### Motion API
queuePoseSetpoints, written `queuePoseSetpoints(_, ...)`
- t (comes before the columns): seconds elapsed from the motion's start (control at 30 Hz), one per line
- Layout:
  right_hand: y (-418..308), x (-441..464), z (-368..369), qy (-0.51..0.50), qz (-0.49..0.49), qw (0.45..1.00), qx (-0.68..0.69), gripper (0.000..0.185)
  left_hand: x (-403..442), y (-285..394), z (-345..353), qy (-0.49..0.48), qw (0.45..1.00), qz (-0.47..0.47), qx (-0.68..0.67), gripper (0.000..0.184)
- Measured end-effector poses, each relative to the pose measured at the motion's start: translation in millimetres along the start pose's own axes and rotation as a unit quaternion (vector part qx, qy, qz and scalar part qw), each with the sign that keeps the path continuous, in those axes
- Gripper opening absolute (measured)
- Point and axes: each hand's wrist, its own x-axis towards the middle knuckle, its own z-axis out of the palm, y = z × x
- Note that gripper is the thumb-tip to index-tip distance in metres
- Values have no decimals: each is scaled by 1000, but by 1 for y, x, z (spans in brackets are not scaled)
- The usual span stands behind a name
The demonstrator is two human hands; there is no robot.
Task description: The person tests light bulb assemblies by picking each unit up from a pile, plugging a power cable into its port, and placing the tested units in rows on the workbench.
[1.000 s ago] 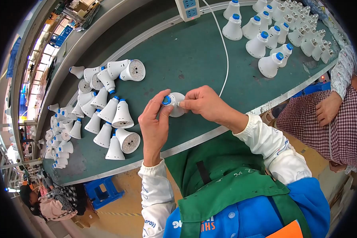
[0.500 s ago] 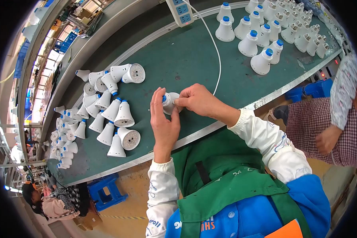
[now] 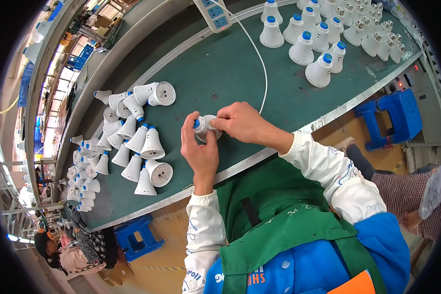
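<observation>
A white LED light bulb [image 3: 199,130] with a blue cap stands over the green bench top in front of me. My left hand [image 3: 201,156] is closed around it, thumb on the near side and fingers on the far side. From the right, my right hand [image 3: 242,122] pinches at the bulb's side with thumb and forefinger; anything small between those fingertips is hidden. Left of my hands lie loose bulbs [image 3: 152,144] with blue caps, some showing dotted round faces. Further right, blue-capped bulbs [image 3: 318,72] stand upright in rows.
Bulbs with metal ends [image 3: 371,44] stand at the far right. A power strip [image 3: 213,14] with a white cable [image 3: 259,59] lies at the back edge. Blue stools [image 3: 394,117] are beside the bench. One person sits at lower left, another is at right.
My hands and the bulb have shifted slightly left, still in the same grip. The view has turned a little, and the person at right has moved lower, uncovering the blue stool.
</observation>
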Motion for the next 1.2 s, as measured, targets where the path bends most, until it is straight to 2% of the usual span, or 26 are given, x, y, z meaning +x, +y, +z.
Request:
queuePoseSetpoints(0.27, -1, -2, -2, -22, 11, 999, -31, 34, -1, -1, -3, -13, 1000, 20, 17, 40)
queuePoseSetpoints(0.43, 0, -1, -2, -24, 4, 999, -48, 34, 0, -1, -3, -21, 1000, -4, 9, 42)
queuePoseSetpoints(0.63, 0, -1, -1, -33, -3, 998, -48, 33, -2, 0, -2, -8, 999, 24, 24, 42)
queuePoseSetpoints(1.2, 5, 0, 1, -33, -17, 999, -27, 32, -2, 0, -1, 0, 1000, 8, -1, 47)
